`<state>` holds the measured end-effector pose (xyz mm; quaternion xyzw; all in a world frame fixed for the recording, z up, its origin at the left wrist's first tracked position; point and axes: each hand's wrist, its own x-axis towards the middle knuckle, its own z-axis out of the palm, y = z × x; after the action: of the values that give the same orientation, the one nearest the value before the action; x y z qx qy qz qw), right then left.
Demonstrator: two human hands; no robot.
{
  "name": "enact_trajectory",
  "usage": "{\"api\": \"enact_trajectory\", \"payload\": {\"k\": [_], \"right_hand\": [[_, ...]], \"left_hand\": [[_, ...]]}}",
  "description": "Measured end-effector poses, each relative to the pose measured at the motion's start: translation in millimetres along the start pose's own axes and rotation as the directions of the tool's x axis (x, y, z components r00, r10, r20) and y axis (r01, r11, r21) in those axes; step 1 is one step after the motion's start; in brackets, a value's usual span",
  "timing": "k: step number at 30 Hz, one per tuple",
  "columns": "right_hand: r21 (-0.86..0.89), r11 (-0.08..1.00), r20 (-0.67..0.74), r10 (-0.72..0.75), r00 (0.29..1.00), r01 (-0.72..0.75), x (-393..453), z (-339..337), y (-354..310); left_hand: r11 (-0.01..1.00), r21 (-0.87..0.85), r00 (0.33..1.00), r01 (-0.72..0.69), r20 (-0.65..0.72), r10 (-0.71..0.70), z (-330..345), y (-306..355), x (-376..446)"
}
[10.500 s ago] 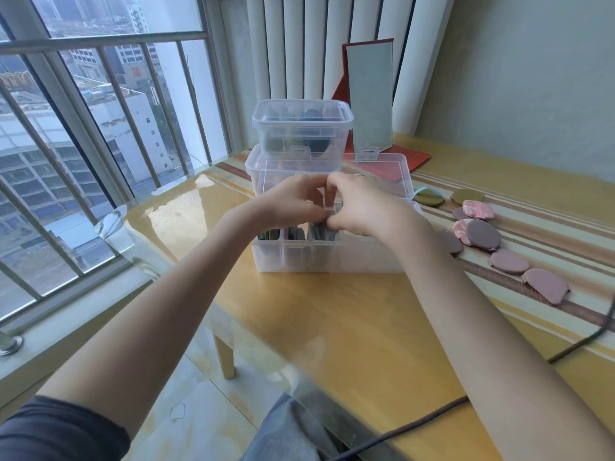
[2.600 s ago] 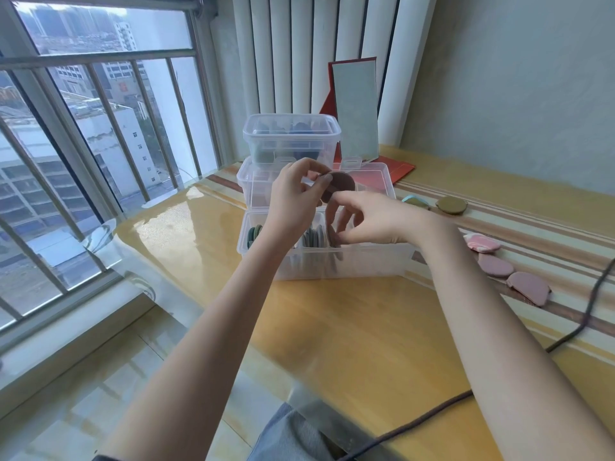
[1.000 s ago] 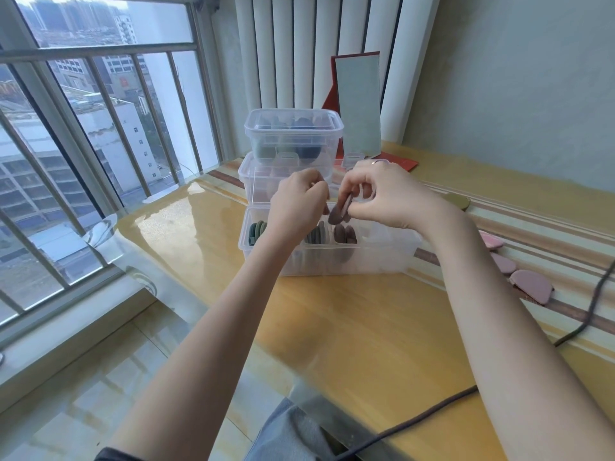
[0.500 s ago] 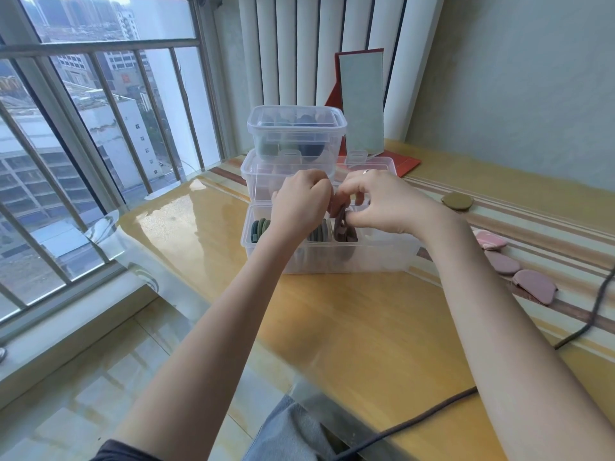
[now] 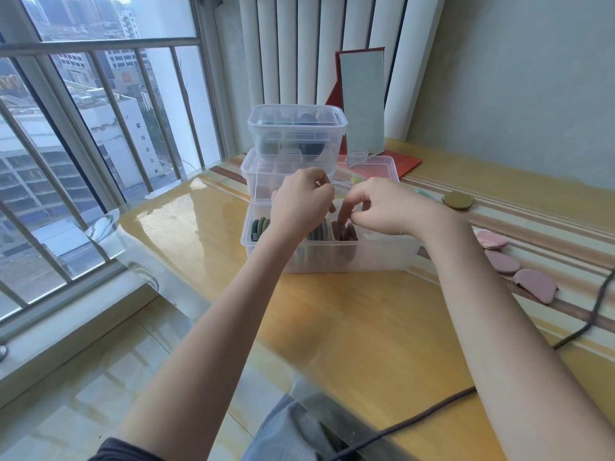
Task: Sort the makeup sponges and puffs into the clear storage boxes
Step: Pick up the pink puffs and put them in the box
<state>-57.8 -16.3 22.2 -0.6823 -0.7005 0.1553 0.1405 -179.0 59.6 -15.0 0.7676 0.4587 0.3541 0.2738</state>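
Compared with half a second ago, our right hand (image 5: 387, 207) sits lower over the divided box (image 5: 382, 254), its fingers curled and dipping into the compartment of brown puffs (image 5: 346, 231); the brown puff it held above the box a second ago now appears to stand among them, though we cannot tell whether the fingers have let go. Our left hand (image 5: 301, 204) hovers over the middle compartments, fingers curled; whether it holds anything is hidden. We judge one more puff filed, with the next to be fetched from the table (image 5: 349, 321). Count: three clear boxes, namely the divided box in front, a flat box (image 5: 253, 168) behind it and a lidded tub (image 5: 296, 131) stacked on that. Loose on the striped cloth (image 5: 532, 227): three pink puffs (image 5: 502, 261), one olive round puff (image 5: 458, 200) and a teal sliver (image 5: 422, 194) behind our right wrist. Green puffs (image 5: 258, 227) fill the leftmost compartment, grey ones (image 5: 318, 232) the middle; exact numbers unreadable.
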Motion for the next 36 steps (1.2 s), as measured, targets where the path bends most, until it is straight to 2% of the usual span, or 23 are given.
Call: {"api": "enact_trajectory", "payload": {"k": [5,8,10,12,13,16,20,23,26,29,36], "right_hand": [[0.160,0.986,-0.121,-0.032,0.992,0.052,-6.9,-8.0,-0.4],[0.189,0.981,-0.041,-0.041,0.998,0.048,-7.8,-7.4,-2.7],[0.133,0.990,0.018,-0.043,0.999,0.040,-4.7,-1.6,-3.4],[0.000,1.000,0.000,-0.028,1.000,0.028,0.4,3.3,-1.5],[-0.011,1.000,-0.003,-0.011,1.000,0.011,1.8,4.0,-0.5],[0.123,0.992,0.079,0.020,0.997,-0.030,0.2,0.8,3.0],[0.093,0.995,0.157,0.011,0.987,-0.026,-0.4,0.8,4.4],[0.031,0.999,0.151,0.025,0.988,-0.030,-0.6,0.9,3.3],[-0.010,0.998,0.124,0.066,0.990,-0.065,-1.3,0.0,2.4],[-0.079,0.994,0.166,0.085,0.982,-0.073,-0.6,2.3,3.3],[0.048,0.997,0.108,0.060,0.992,-0.066,-4.1,-2.1,1.6]], "left_hand": [[1.000,0.025,1.000,-0.010,-0.011,0.010,-0.2,0.5,-0.4],[0.999,0.048,1.000,-0.011,-0.016,0.011,-1.8,2.5,-1.3],[0.999,0.044,1.000,-0.010,-0.014,0.010,-1.7,2.8,-1.5],[1.000,0.015,1.000,-0.010,-0.008,0.010,-0.7,0.6,-0.7],[1.000,0.004,1.000,-0.010,-0.005,0.010,-0.5,-0.4,-0.4],[0.999,0.032,1.000,-0.021,0.013,0.020,-0.6,0.1,0.1],[0.985,0.156,0.991,-0.077,0.123,0.058,-1.0,1.7,-1.3],[0.968,0.220,0.976,-0.117,0.203,0.072,-0.6,1.7,-1.5],[0.951,0.274,0.970,-0.144,0.228,0.081,-0.7,2.8,-1.9],[0.935,0.309,0.963,-0.175,0.251,0.098,0.2,2.5,-2.2],[0.944,0.268,0.961,-0.192,0.248,0.125,0.8,-0.9,-1.3]]}}
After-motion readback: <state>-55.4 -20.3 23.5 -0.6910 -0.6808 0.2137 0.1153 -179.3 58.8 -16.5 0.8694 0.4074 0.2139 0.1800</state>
